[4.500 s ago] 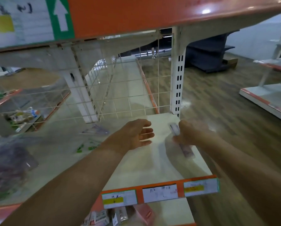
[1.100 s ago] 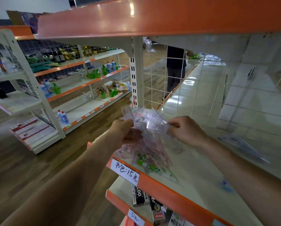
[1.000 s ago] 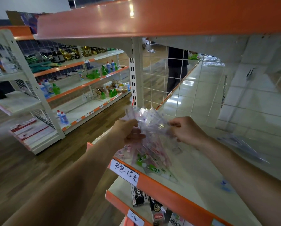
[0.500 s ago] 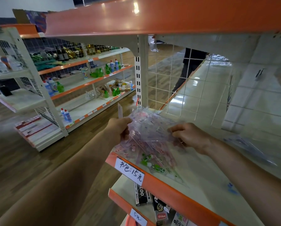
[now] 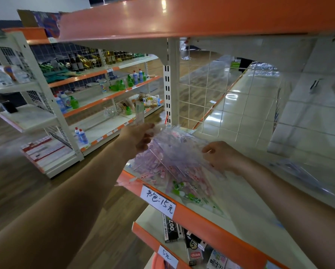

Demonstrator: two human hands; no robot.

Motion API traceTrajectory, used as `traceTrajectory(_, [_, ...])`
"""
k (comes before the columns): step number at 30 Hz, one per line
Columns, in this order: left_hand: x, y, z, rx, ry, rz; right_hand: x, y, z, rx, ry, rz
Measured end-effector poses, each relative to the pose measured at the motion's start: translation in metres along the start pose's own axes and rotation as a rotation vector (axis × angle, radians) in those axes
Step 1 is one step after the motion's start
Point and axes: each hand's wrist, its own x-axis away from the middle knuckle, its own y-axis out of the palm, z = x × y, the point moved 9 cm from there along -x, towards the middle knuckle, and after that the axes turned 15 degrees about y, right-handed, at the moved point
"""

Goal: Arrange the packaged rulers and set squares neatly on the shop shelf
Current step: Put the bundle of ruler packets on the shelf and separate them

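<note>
Fingers (image 5: 145,140) of the left hand (image 5: 138,136) and right hand (image 5: 222,156) are clamping opposite edges of a fanned bundle of clear, pink-printed ruler packets (image 5: 174,152). Both hands are lowering it from mid-air onto the front left corner of the cream, orange-edged metal shelf (image 5: 248,206), so squaring the stack looks to be beginning.

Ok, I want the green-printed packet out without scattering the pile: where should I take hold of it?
Pinch the green-printed packet by its uncovered end nearest the orange shelf edge, coming from the aisle side. It lies flat, its far end tucked under the pink packets, so probably only that near end is free.
</note>
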Motion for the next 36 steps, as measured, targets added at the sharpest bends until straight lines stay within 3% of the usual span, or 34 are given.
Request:
traceTrajectory(2, [0.001,-0.001,0.007,0.053,0.011,-0.008,0.002,-0.008,-0.009,0.165,-0.04,0.121])
traceTrajectory(5, [0.007,-0.002,0.02,0.018,0.04,0.01,0.01,-0.011,-0.034,0.044,-0.196,0.163])
traceTrajectory(8, [0.01,-0.004,0.036,-0.008,0.079,0.016,0.018,0.001,-0.055,-0.063,-0.277,0.071])
traceTrajectory(13, [0.018,0.009,0.047,0.131,0.103,-0.108,0.03,0.018,-0.083,-0.227,-0.359,-0.122])
traceTrajectory(18, [0.029,0.033,0.034,0.089,0.104,-0.21,0.03,0.014,-0.089,-0.377,-0.277,-0.264])
traceTrajectory(20, [0.023,0.026,0.031,0.068,0.1,-0.19,0.018,-0.002,-0.074,-0.285,-0.23,-0.142])
traceTrajectory(23, [0.016,0.013,0.019,0.052,0.024,-0.202,-0.004,-0.021,-0.033,0.101,-0.095,0.082])
traceTrajectory(27, [0.021,0.015,0.002,-0.007,-0.087,-0.219,-0.007,0.002,0.007,0.44,0.035,-0.025])
traceTrajectory(32, [0.027,0.034,-0.008,-0.068,-0.148,-0.247,-0.004,0.004,0.009,0.459,-0.009,0.057])
traceTrajectory(36, [0.022,0.036,-0.014,-0.134,-0.143,-0.242,0.002,0.001,0.009,0.394,-0.033,0.026])
